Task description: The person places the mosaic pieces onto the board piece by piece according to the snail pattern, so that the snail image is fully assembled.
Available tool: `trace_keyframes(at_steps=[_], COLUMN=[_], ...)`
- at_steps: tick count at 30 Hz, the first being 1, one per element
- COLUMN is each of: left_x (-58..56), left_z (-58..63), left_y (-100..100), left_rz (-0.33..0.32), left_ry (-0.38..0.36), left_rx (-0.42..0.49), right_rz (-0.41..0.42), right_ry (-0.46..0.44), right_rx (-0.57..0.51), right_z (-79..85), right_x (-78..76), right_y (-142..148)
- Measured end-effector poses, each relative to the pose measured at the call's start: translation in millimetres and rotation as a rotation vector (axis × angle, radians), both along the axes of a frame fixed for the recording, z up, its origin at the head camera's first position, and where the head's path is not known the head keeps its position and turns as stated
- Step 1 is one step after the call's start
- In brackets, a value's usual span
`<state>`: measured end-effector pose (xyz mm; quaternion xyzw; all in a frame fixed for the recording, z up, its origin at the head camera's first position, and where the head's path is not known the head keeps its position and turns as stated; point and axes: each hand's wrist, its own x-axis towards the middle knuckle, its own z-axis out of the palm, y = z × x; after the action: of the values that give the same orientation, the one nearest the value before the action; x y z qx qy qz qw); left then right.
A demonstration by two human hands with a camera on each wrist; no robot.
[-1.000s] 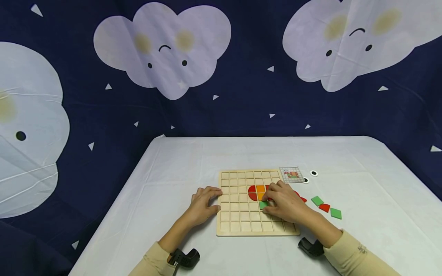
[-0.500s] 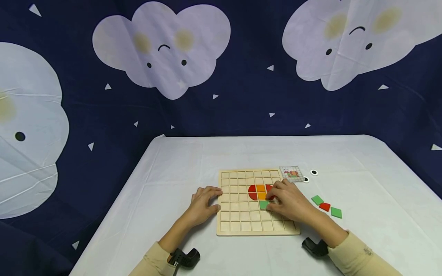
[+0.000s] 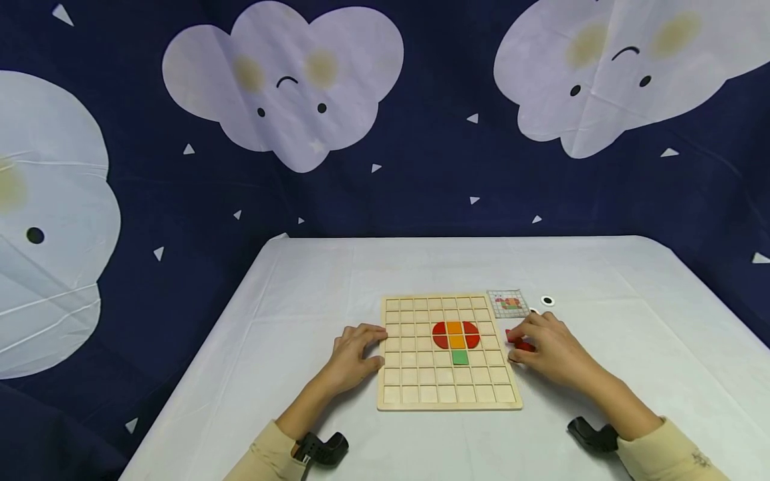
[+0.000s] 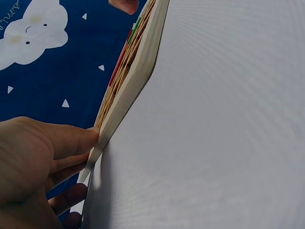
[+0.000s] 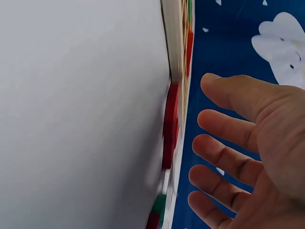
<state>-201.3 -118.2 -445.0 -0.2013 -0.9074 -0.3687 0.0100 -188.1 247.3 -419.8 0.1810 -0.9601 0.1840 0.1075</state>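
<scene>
A wooden grid board lies flat on the white table. Set in its squares are red quarter-round pieces, orange squares and a green square. My left hand rests against the board's left edge; the left wrist view shows its thumb touching the rim, fingers loosely extended. Just right of the board, my right hand hovers over loose red pieces, partly covering them. In the right wrist view its fingers are spread, apart from the red pieces.
A small pattern card lies by the board's far right corner. Close to it are black-and-white round pieces, one partly hidden by my right hand. Green and red pieces show low in the right wrist view. A dark cloud-printed cloth hangs behind the table.
My right hand has left the board and moved right to the loose red pieces, uncovering the red pieces on the grid and covering the loose green ones. The left hand stays put.
</scene>
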Motion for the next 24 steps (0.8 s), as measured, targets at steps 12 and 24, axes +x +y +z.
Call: trace_keyframes(at_steps=[12,24], left_x=[-0.2,0.5], left_z=[0.0,0.7], left_y=[1,1], left_rz=[-0.001,0.004], left_ry=[0.003,-0.006], left_rx=[0.004,0.015], right_rz=[-0.050,-0.046], right_ry=[-0.033,-0.017], right_rx=[0.019,0.049], right_z=[-3.8,-10.4], right_x=[8.7,-1.3], right_y=[33,34])
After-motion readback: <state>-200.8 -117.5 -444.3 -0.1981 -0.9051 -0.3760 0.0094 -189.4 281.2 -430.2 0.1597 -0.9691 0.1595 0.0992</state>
